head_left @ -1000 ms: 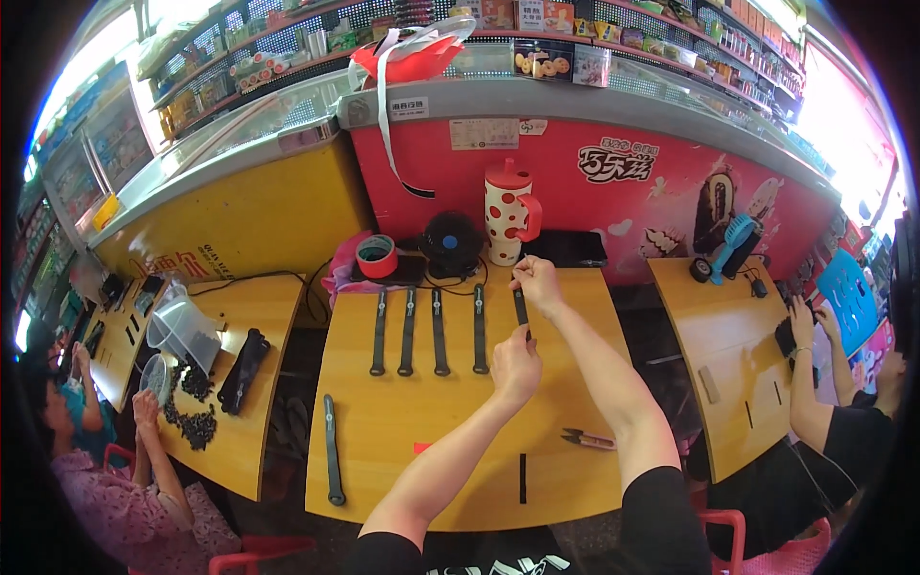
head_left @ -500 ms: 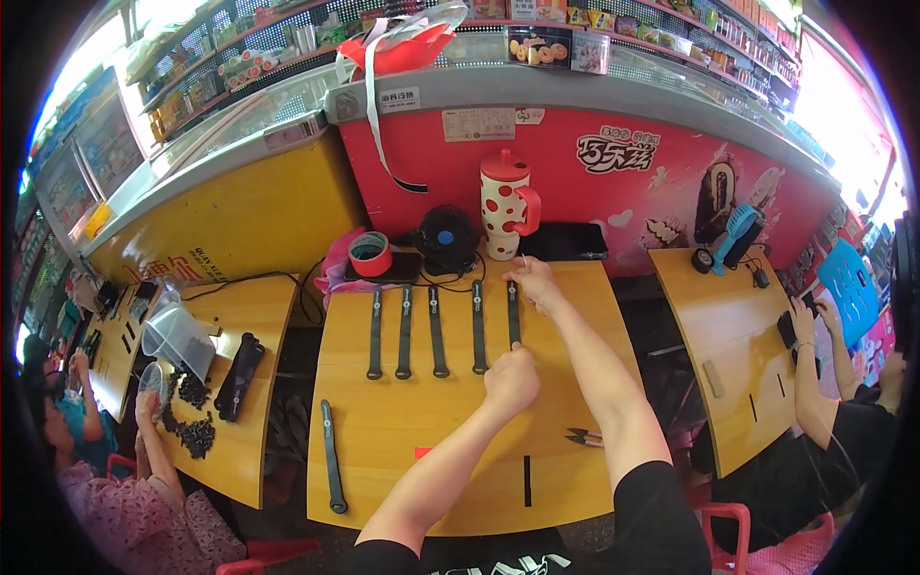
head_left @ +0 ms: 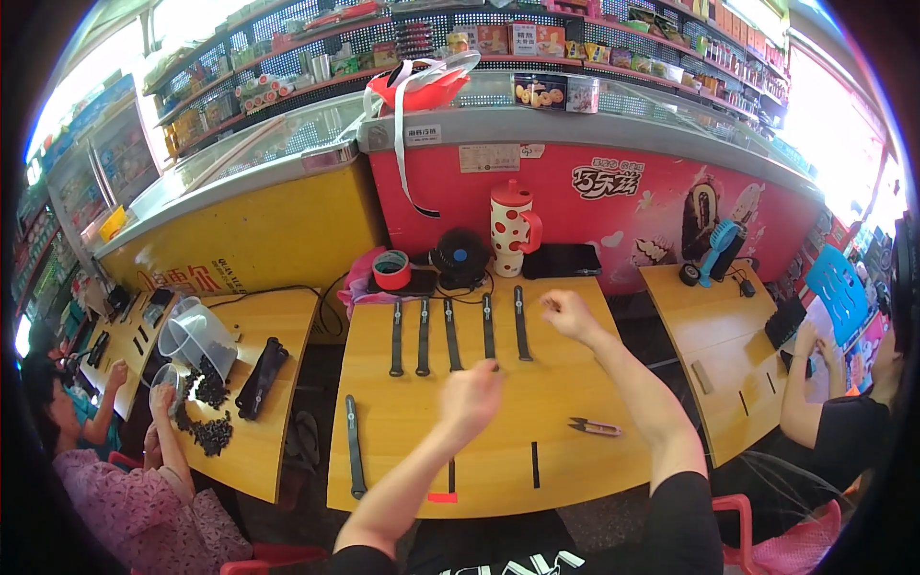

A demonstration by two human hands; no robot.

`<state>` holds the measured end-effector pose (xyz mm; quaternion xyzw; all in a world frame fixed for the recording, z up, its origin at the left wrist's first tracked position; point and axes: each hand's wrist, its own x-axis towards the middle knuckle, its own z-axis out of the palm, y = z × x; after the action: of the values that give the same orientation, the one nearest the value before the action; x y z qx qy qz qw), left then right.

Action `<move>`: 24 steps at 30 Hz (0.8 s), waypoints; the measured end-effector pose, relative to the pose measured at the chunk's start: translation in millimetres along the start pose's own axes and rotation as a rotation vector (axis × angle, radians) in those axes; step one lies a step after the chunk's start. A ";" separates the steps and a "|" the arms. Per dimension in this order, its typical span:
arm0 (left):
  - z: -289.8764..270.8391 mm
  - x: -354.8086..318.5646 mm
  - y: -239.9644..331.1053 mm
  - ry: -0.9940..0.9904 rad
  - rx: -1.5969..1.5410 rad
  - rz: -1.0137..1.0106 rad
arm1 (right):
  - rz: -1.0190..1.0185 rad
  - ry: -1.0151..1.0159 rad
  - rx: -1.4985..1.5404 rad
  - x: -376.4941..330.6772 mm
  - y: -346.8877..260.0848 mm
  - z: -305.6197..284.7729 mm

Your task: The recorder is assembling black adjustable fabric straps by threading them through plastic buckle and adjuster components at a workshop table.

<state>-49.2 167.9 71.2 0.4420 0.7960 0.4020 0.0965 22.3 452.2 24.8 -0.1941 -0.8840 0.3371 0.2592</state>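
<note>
Several black straps with a small round loop at the near end lie side by side on the wooden table. My right hand, fingers curled in with nothing visible in them, hovers right of the rightmost strap. Motion smears my left hand, which is over the near ends of the middle straps; its fingers cannot be made out. Beside it shows the near part of another strap. One more strap lies apart at the table's left edge. Thread snips rest right of centre.
Along the back stand a red tape roll, a black fan and a dotted tumbler. Black strips and a red piece mark the near tabletop. People work at tables left and right; small black parts lie at left.
Both hands have come off the rightmost strap, which now lies in the row. My left hand moved left and nearer; my right hand moved slightly right. The head view has also shifted.
</note>
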 end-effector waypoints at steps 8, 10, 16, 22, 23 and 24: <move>-119.6 -83.3 -128.0 0.178 0.814 -0.495 | 0.338 -0.384 0.343 -186.5 -143.2 -20.5; -106.8 -88.8 -137.8 0.124 0.770 -0.487 | 0.190 -0.457 0.359 -213.2 -168.6 -3.8; -125.5 -121.8 -174.3 0.501 0.453 -0.480 | -0.143 -0.505 0.198 -252.8 -229.0 34.3; -130.0 -156.2 -48.2 0.202 -1.013 -0.262 | -0.129 -0.332 0.191 -266.0 -241.8 37.3; -127.0 -166.2 -36.9 0.044 -1.157 -0.297 | -0.117 -0.333 0.195 -261.1 -254.8 35.0; -122.6 -175.3 -27.8 -0.019 -1.245 -0.319 | -0.117 -0.308 0.237 -255.3 -268.7 34.7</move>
<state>-25.5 -45.0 96.4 0.1830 0.4688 0.7656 0.4008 158.4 115.3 106.3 -0.0568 -0.8772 0.4486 0.1613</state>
